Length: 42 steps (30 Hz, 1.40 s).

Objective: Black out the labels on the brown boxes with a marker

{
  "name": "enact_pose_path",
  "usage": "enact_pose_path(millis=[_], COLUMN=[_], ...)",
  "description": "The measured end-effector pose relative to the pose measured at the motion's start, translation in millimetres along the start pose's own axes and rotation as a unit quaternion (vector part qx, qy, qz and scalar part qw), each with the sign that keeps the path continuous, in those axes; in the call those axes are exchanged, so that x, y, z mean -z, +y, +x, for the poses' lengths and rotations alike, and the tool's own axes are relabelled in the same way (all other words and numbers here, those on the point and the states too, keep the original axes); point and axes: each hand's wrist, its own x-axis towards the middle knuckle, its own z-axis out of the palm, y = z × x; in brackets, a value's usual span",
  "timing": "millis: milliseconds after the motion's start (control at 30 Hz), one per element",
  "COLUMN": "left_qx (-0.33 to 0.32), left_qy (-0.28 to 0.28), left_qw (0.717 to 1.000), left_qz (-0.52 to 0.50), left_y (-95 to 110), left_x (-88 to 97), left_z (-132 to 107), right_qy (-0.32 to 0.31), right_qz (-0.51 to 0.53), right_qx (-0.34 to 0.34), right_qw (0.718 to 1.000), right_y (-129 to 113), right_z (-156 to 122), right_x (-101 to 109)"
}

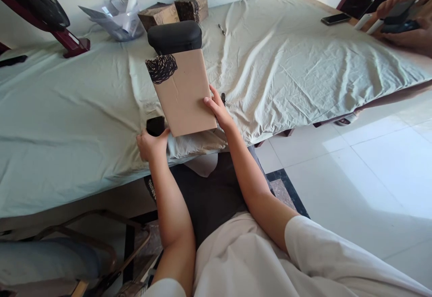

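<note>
Risk: tan board (182,92) is standing tilted at the desk (67,121) front edge, just before a black pad (174,36), and could be sliding off, since only 1 hand is pinching it. Right hand (219,110) is gripping its right edge, fingers curled. Left hand (151,146) is clutching a small black block (155,126) beneath its corner.

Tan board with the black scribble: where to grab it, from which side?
Take the tan board by its long side edges, low down, coming in from the right and left. It is a thin flat panel standing tilted, face to the camera, so only its edges can be pinched. The right hand clasps the lower right edge; the black case crowds the top.
</note>
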Motion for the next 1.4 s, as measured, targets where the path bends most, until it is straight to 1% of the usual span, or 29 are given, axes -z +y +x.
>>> enact_pose_path(millis=[100, 200, 333, 467, 533, 600, 633, 700, 733, 767, 800, 867, 933, 1033, 1100, 1167, 1267, 1400], left_qx=[-0.016, -0.024, -0.006, 0.010, 0.018, 0.017, 0.003, -0.060, -0.102, -0.145, -0.186, -0.249, -0.289, -0.315, -0.324, -0.321, -0.299, -0.278], left_qy=[0.023, 0.035, 0.064, 0.085, 0.096, 0.121, 0.139, 0.160, 0.151, 0.124, 0.082, -0.018, -0.101, -0.177, -0.206, -0.219, -0.213, -0.215], left_qw=[0.999, 0.997, 0.998, 0.996, 0.995, 0.991, 0.987, 0.970, 0.957, 0.941, 0.921, 0.878, 0.839, 0.798, 0.787, 0.789, 0.805, 0.802], left_qz=[0.043, 0.058, 0.011, -0.021, -0.031, -0.059, -0.086, -0.171, -0.226, -0.281, -0.331, -0.407, -0.450, -0.482, -0.483, -0.476, -0.466, -0.483], left_y=[-1, 1, 11, 18, 15, 7, 2, -8, -11, -13, -14, -11, -5, 1, 4, 5, 9, 14], left_x=[-10.7, -22.0, -35.7, -41.2, -41.9, -43.5, -45.0, -49.1, -51.5, -53.9, -56.2, -60.0, -62.9, -65.6, -65.5, -63.0, -56.2, -48.6], left_z=[-2, 7, 27, 37, 37, 36, 35, 34, 34, 33, 33, 32, 29, 24, 21, 18, 11, 2], right_qy=[0.000, 0.006, 0.003, -0.003, -0.006, -0.013, -0.016, -0.018, -0.016, -0.013, -0.010, -0.006, -0.001, 0.009, 0.012, 0.008, -0.001, 0.000], right_qz=[0.008, 0.007, -0.010, -0.008, -0.010, -0.013, -0.010, -0.002, 0.002, 0.005, 0.008, 0.009, 0.013, 0.023, 0.030, 0.033, 0.024, -0.011], right_qx=[0.012, 0.021, 0.020, 0.030, 0.031, 0.031, 0.031, 0.030, 0.029, 0.027, 0.026, 0.025, 0.025, 0.029, 0.029, 0.027, 0.028, 0.030], right_qw=[1.000, 1.000, 1.000, 1.000, 0.999, 0.999, 0.999, 0.999, 0.999, 1.000, 1.000, 1.000, 1.000, 0.999, 0.999, 0.999, 0.999, 1.000], right_y=[2, 4, 5, 4, 4, 5, 5, 6, 6, 6, 5, 4, 2, -1, -4, -6, -10, -15], right_z=[1, 2, 2, 0, 0, 1, 2, 3, 3, 3, 3, 2, 1, -2, -4, -5, -7, -10], right_x=[0, 1, 2, 3, 3, 4, 4, 4, 4, 4, 4, 3, 3, 5, 8, 10, 11, 10])
